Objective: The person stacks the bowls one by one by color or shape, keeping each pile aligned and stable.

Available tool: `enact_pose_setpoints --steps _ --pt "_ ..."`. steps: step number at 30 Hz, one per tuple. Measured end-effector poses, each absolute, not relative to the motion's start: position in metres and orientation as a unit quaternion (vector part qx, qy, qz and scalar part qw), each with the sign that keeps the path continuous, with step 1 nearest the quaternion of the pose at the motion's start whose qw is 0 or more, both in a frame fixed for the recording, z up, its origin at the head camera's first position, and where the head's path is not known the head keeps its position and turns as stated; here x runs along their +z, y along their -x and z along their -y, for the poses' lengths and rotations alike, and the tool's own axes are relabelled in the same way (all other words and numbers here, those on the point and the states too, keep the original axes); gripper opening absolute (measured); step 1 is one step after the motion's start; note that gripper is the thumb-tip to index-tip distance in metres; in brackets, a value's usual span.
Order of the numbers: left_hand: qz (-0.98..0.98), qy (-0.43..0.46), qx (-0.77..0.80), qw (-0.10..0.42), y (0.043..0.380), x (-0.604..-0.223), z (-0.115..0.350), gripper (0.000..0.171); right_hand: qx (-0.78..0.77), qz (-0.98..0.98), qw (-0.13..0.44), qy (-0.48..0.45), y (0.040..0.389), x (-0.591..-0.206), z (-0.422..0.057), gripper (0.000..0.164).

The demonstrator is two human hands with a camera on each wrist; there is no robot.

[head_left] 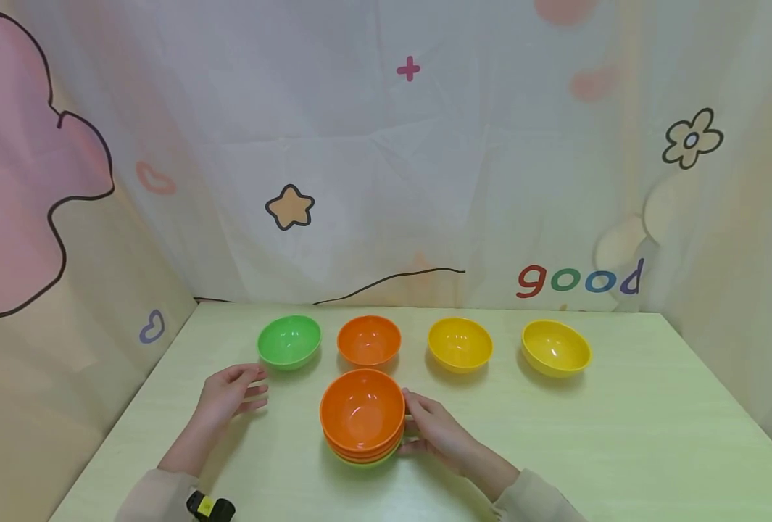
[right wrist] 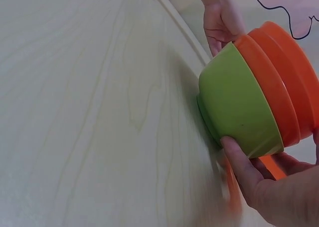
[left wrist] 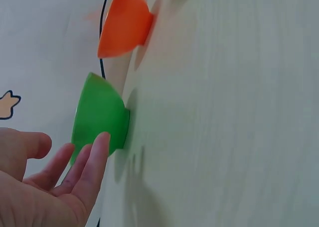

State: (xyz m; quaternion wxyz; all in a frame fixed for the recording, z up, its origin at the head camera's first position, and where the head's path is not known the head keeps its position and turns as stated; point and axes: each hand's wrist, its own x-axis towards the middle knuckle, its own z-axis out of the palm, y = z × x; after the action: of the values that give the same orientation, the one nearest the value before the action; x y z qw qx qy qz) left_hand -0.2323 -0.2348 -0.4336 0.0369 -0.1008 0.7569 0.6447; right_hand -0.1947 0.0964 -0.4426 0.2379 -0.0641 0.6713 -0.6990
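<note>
A nested stack of bowls, orange ones above a green one, stands upright near the front middle of the table. My right hand holds its right side, with fingers against the green bottom bowl and thumb close to the orange rim. My left hand is in the air just in front of a single green bowl at the back left. Its fingers are extended and loosely spread, holding nothing. Whether they touch that bowl cannot be told.
Right of the green bowl, a row continues along the back with an orange bowl and two yellow bowls, one central and one farther right. A printed cloth hangs behind the pale table.
</note>
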Motion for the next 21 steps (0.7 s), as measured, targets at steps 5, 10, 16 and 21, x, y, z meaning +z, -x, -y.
enact_pose_setpoints --steps 5,10,16,21 --pt "-0.774 0.120 0.622 0.013 0.245 -0.434 0.246 0.042 -0.700 -0.671 0.236 0.064 0.195 -0.444 -0.096 0.076" --pt "-0.785 0.135 0.605 -0.001 0.255 -0.433 0.257 0.044 -0.698 -0.674 0.235 0.063 0.195 -0.444 -0.096 0.075" --pt "-0.798 0.142 0.585 -0.012 0.267 -0.428 0.265 0.046 -0.695 -0.678 0.234 0.058 0.195 -0.443 -0.095 0.076" --pt "-0.813 0.140 0.565 -0.015 0.274 -0.423 0.265 0.046 -0.693 -0.679 0.235 0.056 0.194 -0.441 -0.096 0.076"
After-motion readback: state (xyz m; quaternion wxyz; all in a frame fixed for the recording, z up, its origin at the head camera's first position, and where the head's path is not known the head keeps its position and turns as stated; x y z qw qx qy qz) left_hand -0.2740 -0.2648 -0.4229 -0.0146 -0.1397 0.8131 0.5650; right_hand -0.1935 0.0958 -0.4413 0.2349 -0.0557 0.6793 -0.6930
